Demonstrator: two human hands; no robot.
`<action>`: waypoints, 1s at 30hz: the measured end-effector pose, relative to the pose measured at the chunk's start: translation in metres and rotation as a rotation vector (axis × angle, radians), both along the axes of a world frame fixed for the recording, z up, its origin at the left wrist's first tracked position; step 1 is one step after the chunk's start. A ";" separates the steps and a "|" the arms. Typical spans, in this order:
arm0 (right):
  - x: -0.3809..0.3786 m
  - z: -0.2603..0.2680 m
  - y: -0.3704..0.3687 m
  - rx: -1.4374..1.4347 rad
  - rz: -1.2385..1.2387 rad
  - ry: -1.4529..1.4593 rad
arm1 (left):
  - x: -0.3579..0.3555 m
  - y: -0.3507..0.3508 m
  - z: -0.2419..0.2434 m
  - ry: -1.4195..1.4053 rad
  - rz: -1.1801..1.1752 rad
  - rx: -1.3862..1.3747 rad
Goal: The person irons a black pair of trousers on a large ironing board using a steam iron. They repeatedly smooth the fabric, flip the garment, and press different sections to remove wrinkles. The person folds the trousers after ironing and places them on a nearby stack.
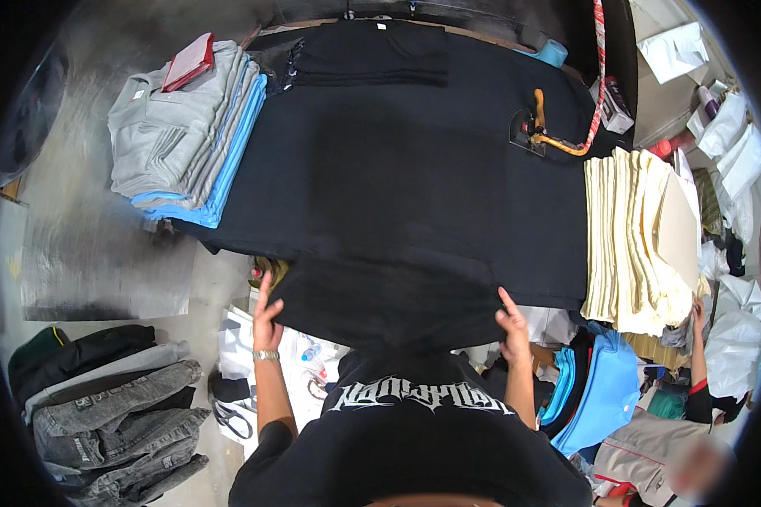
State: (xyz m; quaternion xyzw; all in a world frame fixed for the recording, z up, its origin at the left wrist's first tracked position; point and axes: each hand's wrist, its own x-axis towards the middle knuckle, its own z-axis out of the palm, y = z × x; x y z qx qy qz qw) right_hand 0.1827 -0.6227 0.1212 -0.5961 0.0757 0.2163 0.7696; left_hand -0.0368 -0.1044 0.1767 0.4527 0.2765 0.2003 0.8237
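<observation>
A black garment (393, 298) lies spread over the near edge of the black-covered table (253, 209) and reaches towards my body. My left hand (267, 326) is at the garment's left side, with the index finger pointing forward and the thumb apart from it. At the right side, my right hand (513, 329) mirrors it, its fingertips by the cloth edge. Both hands seem to touch the fabric. Whether they pinch it is hidden. A folded black garment (371, 60) lies at the table's far side.
Grey polo shirts (184, 133) are stacked over light blue ones at left. Cream folded garments (628, 241) stand at right. What looks like a steam iron (538, 130) rests near them, its red-and-white wrapped line (599, 82) running upward. Another person's arm (697, 355) shows at lower right.
</observation>
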 end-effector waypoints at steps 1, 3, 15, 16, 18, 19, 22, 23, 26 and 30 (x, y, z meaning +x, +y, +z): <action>0.021 0.012 -0.007 0.075 0.049 0.081 | 0.019 0.006 0.016 -0.092 -0.003 -0.047; 0.067 0.042 0.014 0.288 -0.112 0.058 | 0.036 0.054 -0.010 -0.168 0.018 -0.064; 0.288 0.031 0.124 0.532 0.278 0.079 | 0.307 0.151 -0.021 0.061 -0.336 -0.290; 0.283 0.031 0.130 0.489 0.241 0.062 | 0.309 0.151 -0.018 0.088 -0.323 -0.267; 0.271 0.040 0.121 0.484 0.202 0.025 | 0.308 0.155 0.000 0.044 -0.354 -0.331; 0.268 0.041 0.114 0.527 0.205 0.011 | 0.303 0.161 0.005 0.033 -0.361 -0.366; 0.281 0.047 0.108 0.530 0.129 -0.016 | 0.317 0.183 0.008 -0.049 -0.381 -0.366; 0.289 0.048 0.112 0.524 0.094 -0.015 | 0.323 0.191 0.007 -0.077 -0.386 -0.368; 0.321 0.032 0.125 0.436 0.058 0.063 | 0.364 0.197 -0.010 0.008 -0.381 -0.290; 0.340 0.005 0.164 -0.119 -0.141 0.083 | 0.391 0.180 -0.054 0.245 -0.265 -0.003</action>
